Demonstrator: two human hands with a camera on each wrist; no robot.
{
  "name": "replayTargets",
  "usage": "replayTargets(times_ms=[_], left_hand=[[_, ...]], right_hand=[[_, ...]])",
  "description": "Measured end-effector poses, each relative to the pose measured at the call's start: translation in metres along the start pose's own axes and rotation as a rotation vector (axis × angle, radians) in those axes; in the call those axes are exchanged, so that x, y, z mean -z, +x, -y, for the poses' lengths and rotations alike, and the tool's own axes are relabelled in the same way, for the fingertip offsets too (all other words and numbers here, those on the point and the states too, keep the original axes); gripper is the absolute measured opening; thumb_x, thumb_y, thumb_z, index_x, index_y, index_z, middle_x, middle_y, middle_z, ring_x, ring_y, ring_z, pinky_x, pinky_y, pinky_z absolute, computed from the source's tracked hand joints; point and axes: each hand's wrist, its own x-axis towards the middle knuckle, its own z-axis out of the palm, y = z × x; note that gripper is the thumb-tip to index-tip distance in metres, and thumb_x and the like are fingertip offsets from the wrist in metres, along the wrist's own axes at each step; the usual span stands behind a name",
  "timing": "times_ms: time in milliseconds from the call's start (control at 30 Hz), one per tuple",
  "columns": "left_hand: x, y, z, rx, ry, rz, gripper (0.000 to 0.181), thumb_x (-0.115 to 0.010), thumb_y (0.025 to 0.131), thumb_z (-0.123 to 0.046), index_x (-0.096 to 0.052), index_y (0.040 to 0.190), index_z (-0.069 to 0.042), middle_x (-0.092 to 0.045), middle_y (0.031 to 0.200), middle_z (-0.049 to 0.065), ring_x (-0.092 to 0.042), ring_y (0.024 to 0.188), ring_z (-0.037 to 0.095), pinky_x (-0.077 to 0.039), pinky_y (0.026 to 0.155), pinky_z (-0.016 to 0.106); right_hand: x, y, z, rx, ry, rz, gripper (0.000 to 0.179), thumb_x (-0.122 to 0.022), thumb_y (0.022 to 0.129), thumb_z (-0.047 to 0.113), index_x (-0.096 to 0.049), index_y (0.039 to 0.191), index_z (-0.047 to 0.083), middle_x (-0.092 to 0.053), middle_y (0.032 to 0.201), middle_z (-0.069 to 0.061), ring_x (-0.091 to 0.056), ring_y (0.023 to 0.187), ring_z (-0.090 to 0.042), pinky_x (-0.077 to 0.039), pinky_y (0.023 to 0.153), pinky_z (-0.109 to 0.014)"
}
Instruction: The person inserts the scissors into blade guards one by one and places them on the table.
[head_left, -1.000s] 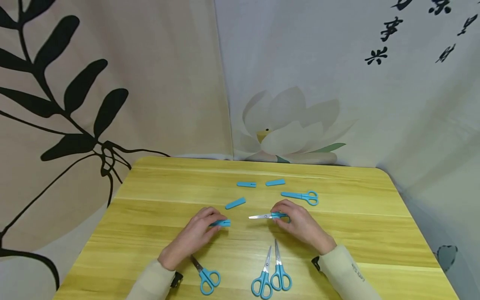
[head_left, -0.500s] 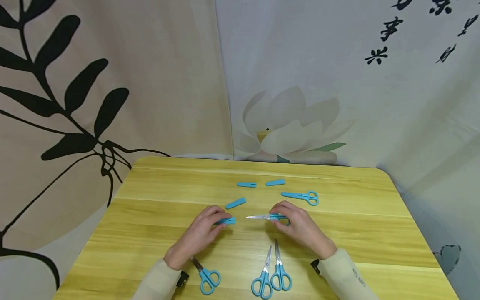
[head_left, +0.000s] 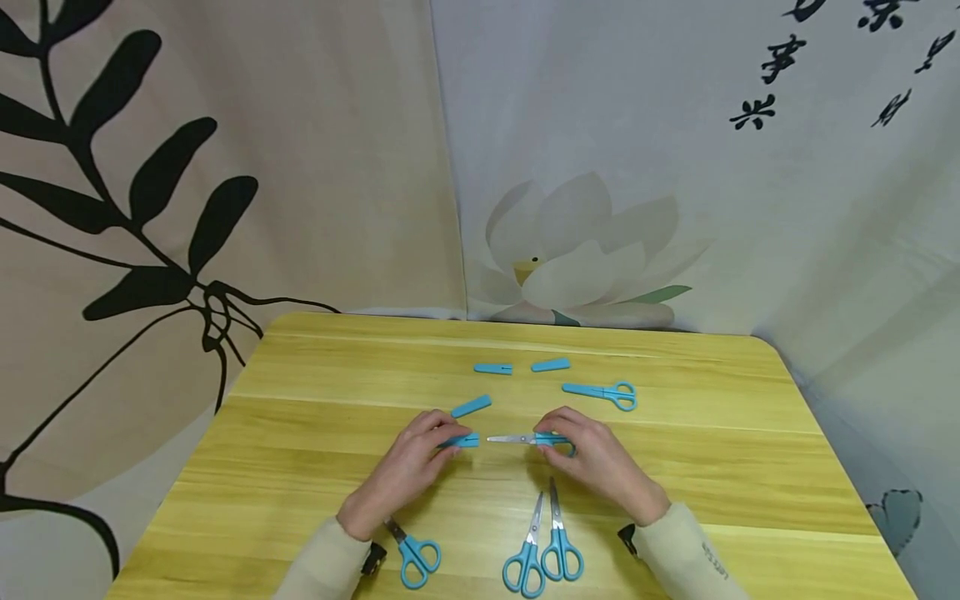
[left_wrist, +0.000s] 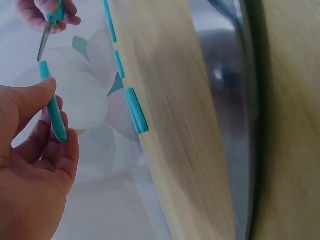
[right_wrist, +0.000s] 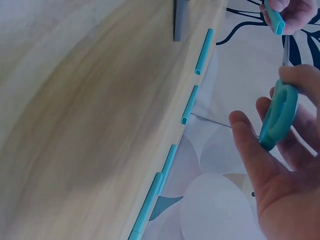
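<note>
Between thumb and fingers my left hand (head_left: pixel 416 457) pinches a blue scissors cover (head_left: pixel 467 440), its slotted end facing right. Opposite it, my right hand (head_left: pixel 596 454) grips small scissors (head_left: pixel 517 438) by their blue handles, blades closed and pointing left. A short gap separates the blade tip from the cover's mouth in the head view. The left wrist view shows the cover (left_wrist: pixel 54 110) held by the thumb against the curled fingers, with the blade tip close to its end. In the right wrist view the blue handle (right_wrist: pixel 280 115) lies between thumb and fingers.
Three loose blue covers lie farther back: one (head_left: pixel 471 406) near my left hand, another (head_left: pixel 492 368) and a third (head_left: pixel 551 364) behind. Covered scissors (head_left: pixel 600 392) lie back right. Bare scissors (head_left: pixel 417 560) sit by my left sleeve; two more pairs (head_left: pixel 528 554) lie front centre.
My left hand has moved right with the cover, and my right hand has shifted slightly left with the scissors. The gap between blade tip and cover has narrowed.
</note>
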Motion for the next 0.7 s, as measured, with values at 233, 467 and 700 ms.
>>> replayTargets(times_ms=[233, 467, 700], left_hand=[[-0.002, 0.0016, -0.0022, -0.01, -0.005, -0.013, 0.028, -0.077, 0.093, -0.005, -0.076, 0.12, -0.011, -0.063, 0.117, -0.001, -0.06, 0.108, 0.016, -0.057, 0.087, 0.034], [-0.0029, 0.0029, -0.0042, -0.014, -0.03, -0.011, 0.028, -0.076, 0.094, -0.005, -0.076, 0.121, -0.011, -0.063, 0.116, -0.002, -0.06, 0.105, 0.014, -0.057, 0.085, 0.032], [-0.0046, 0.0039, -0.0041, -0.033, -0.034, -0.022, 0.026, -0.076, 0.094, -0.006, -0.076, 0.12, -0.011, -0.063, 0.116, -0.002, -0.061, 0.106, 0.014, -0.057, 0.085, 0.031]], right_hand=[[-0.0015, 0.0009, 0.002, -0.003, 0.008, 0.004, 0.02, -0.082, 0.09, 0.012, -0.075, 0.108, 0.01, -0.07, 0.112, 0.001, -0.071, 0.097, -0.016, -0.061, 0.083, -0.036], [-0.0026, 0.0009, 0.0018, 0.01, -0.001, 0.002, 0.02, -0.082, 0.09, 0.013, -0.074, 0.109, 0.011, -0.07, 0.112, 0.001, -0.071, 0.096, -0.015, -0.061, 0.082, -0.036], [-0.0027, 0.0009, 0.0027, 0.005, -0.02, 0.006, 0.02, -0.082, 0.09, 0.013, -0.074, 0.108, 0.011, -0.07, 0.112, 0.001, -0.07, 0.096, -0.015, -0.061, 0.082, -0.036]])
